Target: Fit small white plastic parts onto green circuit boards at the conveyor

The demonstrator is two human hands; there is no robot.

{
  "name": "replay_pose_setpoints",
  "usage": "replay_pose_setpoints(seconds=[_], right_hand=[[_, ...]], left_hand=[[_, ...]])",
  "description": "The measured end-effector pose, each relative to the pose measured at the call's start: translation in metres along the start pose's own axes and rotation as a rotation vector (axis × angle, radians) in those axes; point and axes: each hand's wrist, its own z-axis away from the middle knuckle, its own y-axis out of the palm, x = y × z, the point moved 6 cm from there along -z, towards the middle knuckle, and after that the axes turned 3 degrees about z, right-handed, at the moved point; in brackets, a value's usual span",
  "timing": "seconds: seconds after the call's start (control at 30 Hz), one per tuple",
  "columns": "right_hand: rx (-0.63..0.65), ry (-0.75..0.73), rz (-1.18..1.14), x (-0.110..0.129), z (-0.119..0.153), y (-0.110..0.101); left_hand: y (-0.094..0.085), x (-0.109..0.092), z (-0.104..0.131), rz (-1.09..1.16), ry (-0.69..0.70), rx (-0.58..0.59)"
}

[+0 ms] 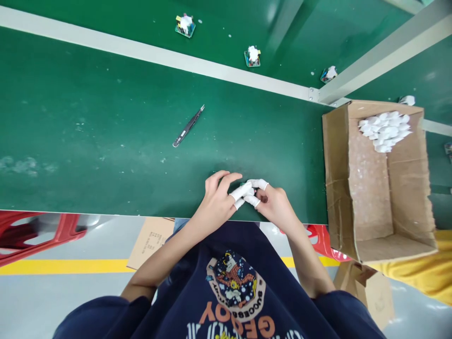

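Observation:
Close to the table's front edge, my left hand [221, 195] and my right hand [274, 202] meet over a small circuit board with a white piece on it [250, 191]. White finger cots cover the thumb and a finger of each hand. Both hands pinch this small part between their fingertips, which hide most of it; only a bit of green and white shows. On my left hand, the other fingers are loosely curled above the table. Farther back, black tweezers [189, 126] lie on the green table [106, 127], touched by neither hand.
An open cardboard box [370, 188] at the right edge holds a pile of white pieces [384, 131]. Beyond a pale metal rail [158, 59] stand several small circuit boards with white tops, including one circuit board [185, 25] at the left. A slanted metal post [381, 49] rises behind the box.

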Motion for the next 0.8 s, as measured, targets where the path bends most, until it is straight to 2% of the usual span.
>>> replay_pose_setpoints(seconds=[0.1, 0.17, 0.23, 0.33, 0.43, 0.6, 0.8], right_hand=[[0.142, 0.062, -0.234, -0.006, -0.003, 0.0], [0.244, 0.093, -0.388, -0.008, -0.005, 0.001], [0.287, 0.125, -0.443, -0.009, -0.006, 0.002], [0.263, 0.131, -0.406, -0.008, -0.008, 0.0], [0.237, 0.11, -0.376, -0.006, -0.008, -0.002], [0.305, 0.107, -0.382, -0.005, -0.007, 0.0], [0.165, 0.125, -0.072, 0.003, -0.008, -0.004]], left_hand=[[-0.001, -0.004, 0.003, -0.1, 0.066, 0.01], [-0.001, -0.004, 0.004, -0.144, 0.053, 0.014], [-0.001, -0.003, 0.005, -0.152, 0.045, 0.025], [0.002, -0.001, 0.003, -0.088, 0.037, 0.054], [0.005, 0.003, 0.001, -0.013, -0.033, 0.095], [0.01, 0.005, -0.002, -0.008, -0.098, 0.129], [0.009, 0.004, -0.004, 0.023, -0.135, 0.13]])
